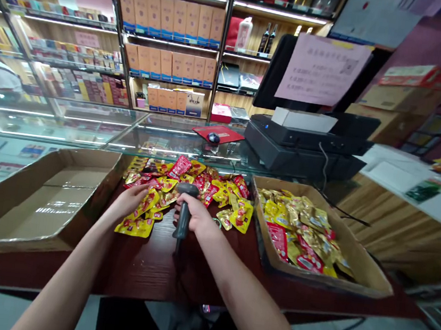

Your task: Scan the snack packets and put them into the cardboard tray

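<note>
My right hand (194,212) grips a dark grey handheld barcode scanner (184,219) by its handle, with its head over a pile of small snack packets (199,176). The packets are red, yellow and gold, heaped on the dark wooden table (139,265). At the left side of this pile, my left hand (133,200) has its fingers bent onto a red snack packet (150,183); the fingertips are partly hidden among the packets. Yellow packets (136,225) lie just below that hand. A cable hangs from the scanner's handle toward the table edge.
An open cardboard tray (62,236) stands at left; another cardboard tray (370,282) at right holds gold, yellow and red packets. Behind are a glass counter (160,131), a mouse (213,138) on a red mat, and a monitor (274,75) above a black cash drawer (286,154).
</note>
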The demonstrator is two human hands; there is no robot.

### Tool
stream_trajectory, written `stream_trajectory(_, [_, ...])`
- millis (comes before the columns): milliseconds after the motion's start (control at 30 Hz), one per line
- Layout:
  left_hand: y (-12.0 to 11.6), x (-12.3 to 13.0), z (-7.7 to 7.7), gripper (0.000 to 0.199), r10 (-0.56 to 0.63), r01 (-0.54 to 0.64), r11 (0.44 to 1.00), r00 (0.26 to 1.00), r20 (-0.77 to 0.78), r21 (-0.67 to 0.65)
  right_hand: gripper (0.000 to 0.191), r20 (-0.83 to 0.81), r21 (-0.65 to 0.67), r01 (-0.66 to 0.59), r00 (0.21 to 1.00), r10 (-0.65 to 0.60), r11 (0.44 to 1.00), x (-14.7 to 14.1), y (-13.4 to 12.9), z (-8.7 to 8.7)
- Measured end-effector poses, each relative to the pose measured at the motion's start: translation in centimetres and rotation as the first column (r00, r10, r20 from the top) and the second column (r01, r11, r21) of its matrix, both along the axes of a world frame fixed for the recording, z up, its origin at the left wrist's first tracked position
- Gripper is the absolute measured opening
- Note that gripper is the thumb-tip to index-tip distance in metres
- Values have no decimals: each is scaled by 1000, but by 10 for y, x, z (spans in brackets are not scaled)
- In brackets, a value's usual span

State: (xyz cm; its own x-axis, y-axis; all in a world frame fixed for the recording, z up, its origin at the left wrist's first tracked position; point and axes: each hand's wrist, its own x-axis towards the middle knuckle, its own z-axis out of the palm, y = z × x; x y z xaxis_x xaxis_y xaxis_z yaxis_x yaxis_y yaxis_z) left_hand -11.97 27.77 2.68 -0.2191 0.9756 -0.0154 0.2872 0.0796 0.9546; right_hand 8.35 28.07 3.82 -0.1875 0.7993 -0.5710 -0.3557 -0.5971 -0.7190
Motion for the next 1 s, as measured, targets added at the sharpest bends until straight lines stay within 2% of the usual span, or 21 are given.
stream_trajectory(100, [-4, 10, -24, 42, -38, 37, 999, 988, -149, -10, 8, -25, -48, 14, 1000, -15, 999, -14, -2, -11])
stream_trajectory(233, [-3, 47, -38, 39, 78, -62, 995, 970, -232, 77, 8, -99, -66, 35, 994, -41, 997, -10, -1, -17])
stream_trajectory(300, [0, 70, -40, 39, 94, -78, 993, 975, -202, 87, 6, -88, -75, 74, 993, -80, 994, 3, 1, -19])
stream_trajectory(400, [6, 107, -41, 46, 54, -46, 998, 983, -178, 50, 8, -81, -61, 153, 984, -157, 986, 31, 4, -19])
stream_trajectory(500, [11, 143, -40, 60, -25, 29, 1000, 951, -308, 10, 9, -94, -38, 224, 969, -227, 974, 63, 6, -16])
stream_trajectory(600, [15, 166, -33, 71, -102, 122, 992, 919, -382, 27, 10, -100, -12, 270, 958, -270, 963, 89, 6, -14])
stream_trajectory(700, [22, 167, -22, 57, -150, 184, 980, 935, -321, 76, 11, -93, 48, 301, 951, -296, 952, 107, 3, -14])
stream_trajectory(833, [38, 148, -5, 30, -107, 121, 991, 974, -198, 64, 18, -81, 124, 343, 939, -335, 931, 117, -2, -11])
stream_trajectory(900, [46, 142, -1, 19, -162, 172, 983, 979, -127, 68, 21, -90, 201, 353, 936, -342, 914, 118, -3, -6])
stream_trajectory(1000, [55, 143, 1, 18, -268, 265, 963, 954, 135, 44, 22, -104, 295, 333, 943, -317, 895, 118, -1, 1])
